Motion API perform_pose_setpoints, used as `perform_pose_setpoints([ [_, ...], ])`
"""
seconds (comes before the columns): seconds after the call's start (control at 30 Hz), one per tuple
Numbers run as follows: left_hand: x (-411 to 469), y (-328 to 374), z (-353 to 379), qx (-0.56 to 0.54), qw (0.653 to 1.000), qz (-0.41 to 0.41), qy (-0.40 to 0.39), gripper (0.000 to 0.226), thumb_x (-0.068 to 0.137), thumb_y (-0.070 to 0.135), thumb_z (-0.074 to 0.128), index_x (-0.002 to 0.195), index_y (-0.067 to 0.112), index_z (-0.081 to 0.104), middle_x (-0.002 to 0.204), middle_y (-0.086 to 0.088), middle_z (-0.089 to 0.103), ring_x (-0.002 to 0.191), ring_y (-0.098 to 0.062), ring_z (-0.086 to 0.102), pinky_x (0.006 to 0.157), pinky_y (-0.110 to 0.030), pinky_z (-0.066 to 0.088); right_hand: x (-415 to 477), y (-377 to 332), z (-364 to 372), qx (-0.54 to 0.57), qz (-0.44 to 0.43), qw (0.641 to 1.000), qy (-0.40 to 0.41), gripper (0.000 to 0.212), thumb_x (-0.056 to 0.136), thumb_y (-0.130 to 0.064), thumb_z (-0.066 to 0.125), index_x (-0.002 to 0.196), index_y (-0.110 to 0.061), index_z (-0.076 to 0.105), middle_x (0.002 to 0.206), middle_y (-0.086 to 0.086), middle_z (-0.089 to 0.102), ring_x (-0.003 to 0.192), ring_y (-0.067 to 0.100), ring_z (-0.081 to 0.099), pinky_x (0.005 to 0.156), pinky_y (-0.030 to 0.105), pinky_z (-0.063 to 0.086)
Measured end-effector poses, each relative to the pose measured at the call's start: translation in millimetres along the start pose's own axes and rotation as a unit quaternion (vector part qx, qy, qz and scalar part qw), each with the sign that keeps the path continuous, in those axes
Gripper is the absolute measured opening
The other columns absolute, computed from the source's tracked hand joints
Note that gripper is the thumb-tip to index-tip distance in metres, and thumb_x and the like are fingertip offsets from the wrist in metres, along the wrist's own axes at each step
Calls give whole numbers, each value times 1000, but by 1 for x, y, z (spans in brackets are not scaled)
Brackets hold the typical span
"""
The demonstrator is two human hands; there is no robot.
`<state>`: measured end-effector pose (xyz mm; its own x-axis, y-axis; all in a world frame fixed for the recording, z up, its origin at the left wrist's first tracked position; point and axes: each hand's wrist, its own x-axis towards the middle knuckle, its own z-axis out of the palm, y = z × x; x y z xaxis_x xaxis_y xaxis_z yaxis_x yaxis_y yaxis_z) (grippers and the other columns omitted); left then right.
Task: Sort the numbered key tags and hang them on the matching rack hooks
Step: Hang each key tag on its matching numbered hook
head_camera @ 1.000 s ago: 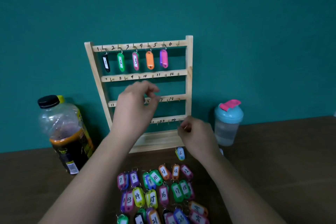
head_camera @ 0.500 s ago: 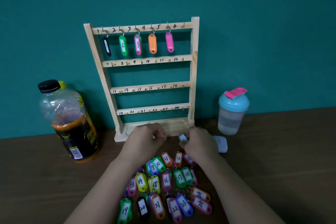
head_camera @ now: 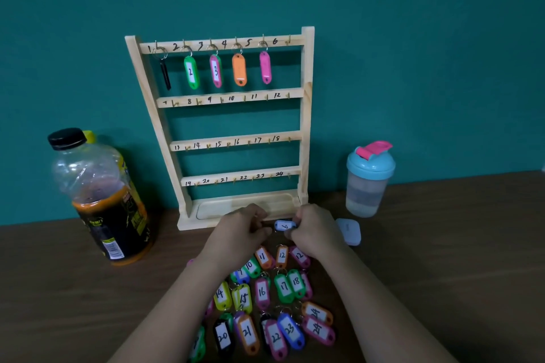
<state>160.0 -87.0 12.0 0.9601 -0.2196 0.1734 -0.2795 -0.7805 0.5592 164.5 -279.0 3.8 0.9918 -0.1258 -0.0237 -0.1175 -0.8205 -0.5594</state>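
A wooden key rack [head_camera: 306, 115] stands against the teal wall, with hooks numbered 1 to 24 on four bars. Tags hang on the first five top hooks: black [head_camera: 165, 74], green 2 [head_camera: 191, 72], pink 3 [head_camera: 216, 71], orange [head_camera: 239, 69] and magenta [head_camera: 265, 67]. Hook 6 is bare. Just in front of the rack's base, my right hand [head_camera: 317, 230] pinches a blue tag marked 6 [head_camera: 284, 225]. My left hand [head_camera: 239, 230] has its fingers closed at the tag's ring end. Several numbered tags [head_camera: 262, 292] lie in rows on the table under my wrists.
A large bottle of dark drink [head_camera: 97, 200] stands left of the rack. A shaker cup with a blue lid [head_camera: 368, 180] stands to the right, and a small white case [head_camera: 349, 231] lies beside my right hand. The brown table [head_camera: 442, 259] runs to the wall.
Both hands dropped from in front of the rack to the table by its base. The blue tag 6, which lay on the table, is now held between them.
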Motion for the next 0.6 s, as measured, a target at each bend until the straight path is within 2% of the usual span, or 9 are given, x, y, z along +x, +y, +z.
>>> perform_pose_setpoints([
  [0.13, 4, 3, 7, -5, 1000, 5, -10, 35, 94, 41, 74, 128, 33, 66, 108, 13, 69, 99, -7, 64, 79, -20, 47, 1, 1, 0, -6, -12, 1000, 1, 25, 95, -27, 76, 119, -24, 68, 107, -5, 67, 95, 13, 65, 74, 31, 54],
  [0.3, 8, 7, 17, 46, 999, 23, -11, 34, 92, 37, 75, 125, 31, 67, 113, 4, 64, 104, -16, 62, 88, -33, 53, 0, 1, 2, 0, -27, 1000, 15, 25, 95, -23, 76, 118, -27, 68, 112, -6, 69, 99, 13, 66, 77, 32, 57],
  [0.47, 11, 9, 20, 56, 998, 19, 14, 17, 91, 27, 76, 107, 29, 70, 101, 5, 66, 95, -20, 64, 82, -38, 55, -1, 2, 1, 30, -45, 998, 19, 18, 93, -20, 78, 103, -32, 68, 103, -9, 70, 92, 8, 66, 77, 32, 60],
  [0.6, 11, 8, 14, 33, 999, 1, 37, 11, 91, 28, 77, 87, 31, 67, 88, 12, 69, 85, -13, 66, 73, -30, 54, -4, 1, -5, 94, -54, 994, -4, 16, 91, -20, 81, 95, -31, 70, 97, -9, 71, 91, 8, 68, 83, 39, 62],
])
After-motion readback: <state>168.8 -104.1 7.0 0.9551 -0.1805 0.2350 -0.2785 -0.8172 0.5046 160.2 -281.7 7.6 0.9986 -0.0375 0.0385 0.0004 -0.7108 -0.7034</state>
